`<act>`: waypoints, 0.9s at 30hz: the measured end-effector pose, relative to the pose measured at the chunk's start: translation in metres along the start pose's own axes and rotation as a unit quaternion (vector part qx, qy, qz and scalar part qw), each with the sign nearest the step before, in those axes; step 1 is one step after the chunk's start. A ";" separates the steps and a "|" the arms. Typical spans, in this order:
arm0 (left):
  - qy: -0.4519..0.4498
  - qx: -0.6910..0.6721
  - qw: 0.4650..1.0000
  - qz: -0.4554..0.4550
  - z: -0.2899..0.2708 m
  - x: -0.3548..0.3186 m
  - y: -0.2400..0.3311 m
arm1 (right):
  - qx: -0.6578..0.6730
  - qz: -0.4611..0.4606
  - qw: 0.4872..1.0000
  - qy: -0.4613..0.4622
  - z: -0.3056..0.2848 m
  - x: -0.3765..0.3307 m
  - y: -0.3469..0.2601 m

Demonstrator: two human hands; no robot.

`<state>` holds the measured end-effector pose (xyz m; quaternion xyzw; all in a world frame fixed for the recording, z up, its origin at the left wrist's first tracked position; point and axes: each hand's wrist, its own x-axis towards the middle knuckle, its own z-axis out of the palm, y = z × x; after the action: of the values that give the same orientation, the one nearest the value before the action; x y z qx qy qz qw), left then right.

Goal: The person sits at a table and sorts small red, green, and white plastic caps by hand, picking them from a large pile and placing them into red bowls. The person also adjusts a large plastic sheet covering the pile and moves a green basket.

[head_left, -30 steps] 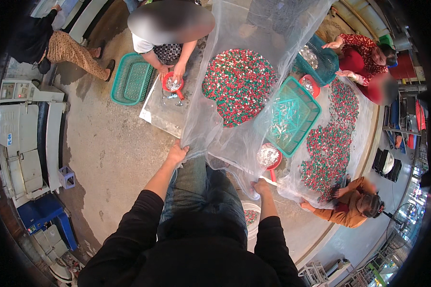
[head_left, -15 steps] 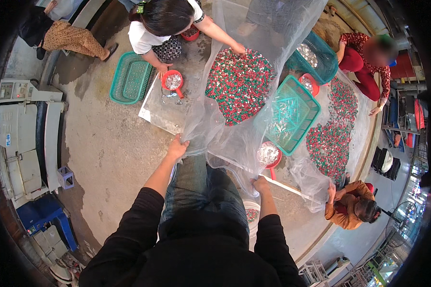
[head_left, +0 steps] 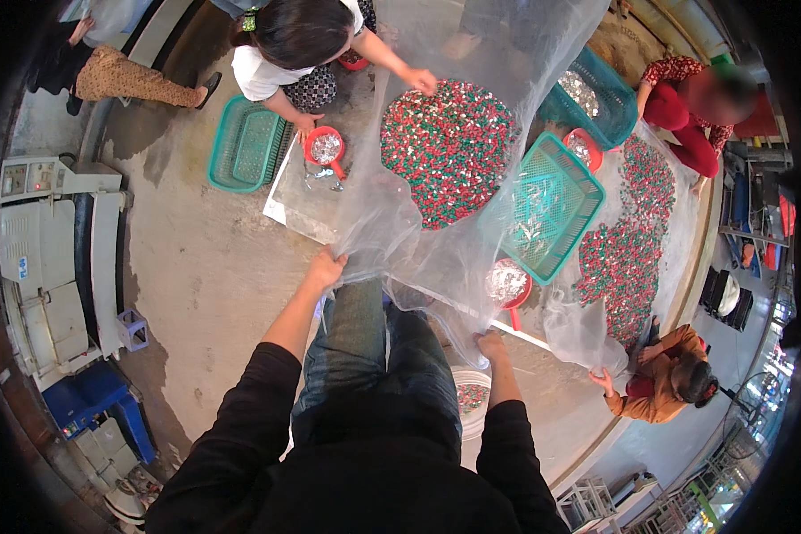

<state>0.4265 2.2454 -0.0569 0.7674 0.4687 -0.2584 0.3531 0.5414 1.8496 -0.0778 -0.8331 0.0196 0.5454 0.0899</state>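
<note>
floor: we see stained grey concrete (head_left: 196, 267) | left of it: white machine (head_left: 49, 258), blue unit (head_left: 98, 405) | light: daylight

clear plastic bag (head_left: 436, 205) | centre, spread open | small blue label (head_left: 23, 267), seemingly, on white machine (head_left: 44, 267)

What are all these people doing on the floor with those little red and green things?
The person wearing the camera grips the near edge of a big clear plastic sheet with the left hand and right hand. A pile of small red and green pieces lies on it. Across the sheet, another person's hand touches the pile. Green baskets and red scoops sit around.
</note>
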 end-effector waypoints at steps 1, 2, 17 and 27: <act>0.003 0.023 1.000 -0.006 -0.001 -0.005 -0.003 | 0.020 -0.003 1.000 0.007 -0.002 -0.004 -0.004; 0.002 0.032 0.999 0.000 -0.002 -0.012 -0.005 | 0.041 0.009 0.999 0.012 -0.004 -0.008 -0.009; -0.126 0.053 0.991 -0.005 -0.094 -0.011 0.056 | 0.318 -0.045 0.942 0.096 -0.061 -0.029 -0.018; 0.033 -0.438 0.880 0.180 -0.327 -0.082 0.258 | 0.607 -0.162 0.699 0.341 -0.339 -0.204 -0.167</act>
<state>0.6454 2.3773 0.2819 0.6138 0.3995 0.0665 0.6777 0.7875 1.9425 0.2613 -0.7170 0.2407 0.0706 0.6504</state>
